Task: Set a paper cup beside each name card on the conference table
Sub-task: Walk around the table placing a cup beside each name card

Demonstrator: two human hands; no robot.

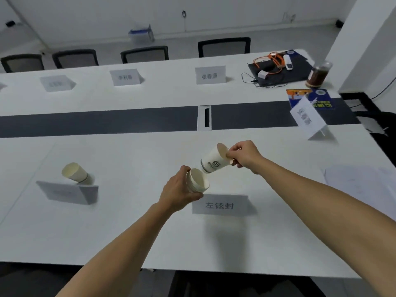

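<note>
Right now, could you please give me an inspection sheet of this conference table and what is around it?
Surface: white conference table with a dark centre strip and a cable port.
Job's things: one paper cup stands just beyond the near left name card; none yet by the near middle name card or the far name cards.
Clutter: laptop, jar, booklet and loose papers at the right end.
Hands: left hand grips a cup stack; right hand pinches a single cup by its rim, tilted.
Cables: orange cord on the laptop; thin black lead beside it.
Surroundings: chairs along the far side; white wall.
</note>
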